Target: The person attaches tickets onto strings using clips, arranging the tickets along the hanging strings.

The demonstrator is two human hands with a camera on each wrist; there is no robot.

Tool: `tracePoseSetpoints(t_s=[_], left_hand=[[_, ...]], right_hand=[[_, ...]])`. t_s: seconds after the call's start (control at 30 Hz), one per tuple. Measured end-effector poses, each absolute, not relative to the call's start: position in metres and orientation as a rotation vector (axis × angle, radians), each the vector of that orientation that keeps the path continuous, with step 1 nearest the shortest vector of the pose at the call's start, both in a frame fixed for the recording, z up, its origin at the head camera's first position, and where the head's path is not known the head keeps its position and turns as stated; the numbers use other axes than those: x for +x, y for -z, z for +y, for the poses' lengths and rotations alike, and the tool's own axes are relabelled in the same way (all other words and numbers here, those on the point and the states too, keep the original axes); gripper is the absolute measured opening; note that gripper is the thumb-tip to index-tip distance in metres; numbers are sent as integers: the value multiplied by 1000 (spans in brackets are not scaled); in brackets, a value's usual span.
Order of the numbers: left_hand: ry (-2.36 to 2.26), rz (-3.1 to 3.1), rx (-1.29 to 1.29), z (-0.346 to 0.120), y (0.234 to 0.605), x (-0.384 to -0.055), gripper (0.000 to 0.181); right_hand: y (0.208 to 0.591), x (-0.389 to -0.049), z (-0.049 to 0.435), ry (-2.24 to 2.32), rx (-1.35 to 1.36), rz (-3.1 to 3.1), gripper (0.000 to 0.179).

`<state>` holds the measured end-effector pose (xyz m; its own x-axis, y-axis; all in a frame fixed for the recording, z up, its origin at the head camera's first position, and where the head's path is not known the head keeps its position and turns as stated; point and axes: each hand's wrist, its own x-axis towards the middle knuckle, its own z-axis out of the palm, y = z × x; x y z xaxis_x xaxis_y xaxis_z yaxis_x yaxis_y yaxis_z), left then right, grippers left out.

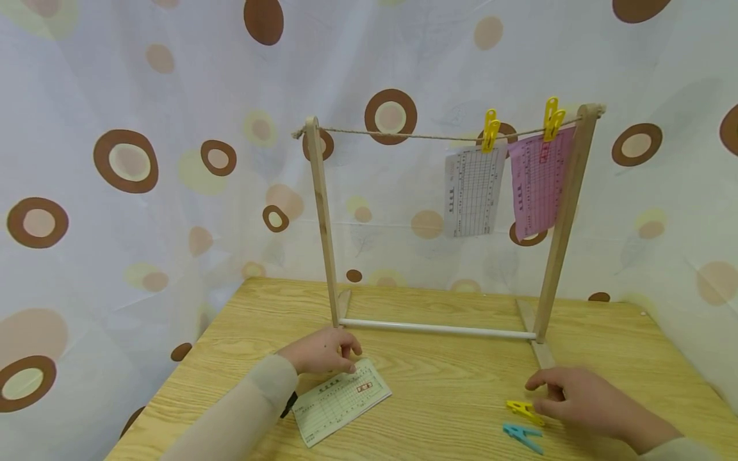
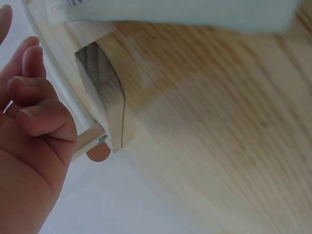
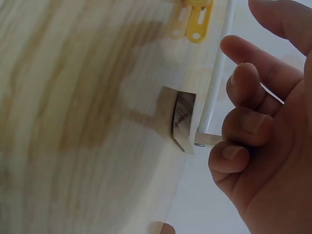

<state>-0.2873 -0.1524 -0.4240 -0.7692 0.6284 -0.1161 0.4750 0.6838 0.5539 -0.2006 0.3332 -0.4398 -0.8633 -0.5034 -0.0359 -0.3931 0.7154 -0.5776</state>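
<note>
My left hand (image 1: 324,351) hovers by the upper edge of a pale green printed slip (image 1: 343,402) on the table, which looks like a small stack. Its fingers are loosely bent with nothing between them; the slip's edge (image 2: 170,13) crosses the top of the left wrist view. On the right, my right hand (image 1: 585,403) is beside a yellow clothespin (image 1: 526,412), thumb and fingers apart and gripping nothing. That yellow peg also appears at the top of the right wrist view, separate from the fingers. A blue clothespin (image 1: 523,438) lies just in front of it.
A wooden frame (image 1: 562,237) with a white crossbar (image 1: 435,328) stands behind the hands. From its twine (image 1: 398,135), yellow clothespins hold a white printed slip (image 1: 474,192) and a pink one (image 1: 541,186). A patterned curtain (image 1: 357,57) surrounds the wooden table (image 1: 438,390).
</note>
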Motion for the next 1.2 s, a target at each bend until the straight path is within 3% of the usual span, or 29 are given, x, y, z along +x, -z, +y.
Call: tracePoseSetpoints(t_s=[0.33, 0.83, 1.2], left_hand=[[-684, 2628, 761, -150, 434, -292, 12], [-555, 2683, 739, -141, 443, -289, 23], [-649, 2671, 756, -144, 442, -293, 20]], right_hand=[[448, -203, 332, 830, -742, 2693, 20], [452, -203, 328, 780, -745, 2714, 18], [450, -199, 336, 725, -697, 2700, 48]])
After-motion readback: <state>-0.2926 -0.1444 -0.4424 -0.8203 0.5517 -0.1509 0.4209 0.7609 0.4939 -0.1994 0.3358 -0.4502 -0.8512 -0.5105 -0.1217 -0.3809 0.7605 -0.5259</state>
